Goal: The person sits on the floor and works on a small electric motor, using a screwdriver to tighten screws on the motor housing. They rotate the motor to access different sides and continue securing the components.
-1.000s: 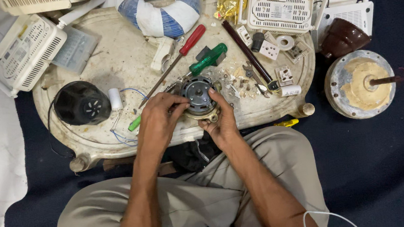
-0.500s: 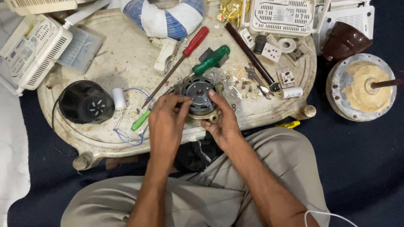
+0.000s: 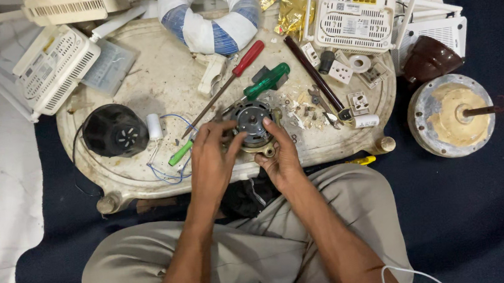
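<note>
Here, both hands close around a small round electric motor [image 3: 252, 125] of grey metal with a brassy lower bracket, held just above the near edge of a worn, cream oval plastic tray [image 3: 158, 95], at about six o'clock on it. The left hand [image 3: 212, 162] curls its fingers onto the motor's left rim; the right hand [image 3: 281, 156] cups it from below and right, thumb pressed on the face. At nine o'clock from the motor sits a black ribbed cylindrical housing [image 3: 114, 131], with a white capacitor [image 3: 154, 126] beside it trailing blue wire. Two screwdrivers lie at twelve o'clock: one red-handled [image 3: 248, 58], one green-handled [image 3: 266, 81]. A padded white-and-blue ring [image 3: 209, 13] rests at the tray's far edge. Three white vented routers are visible around the tray.
</note>
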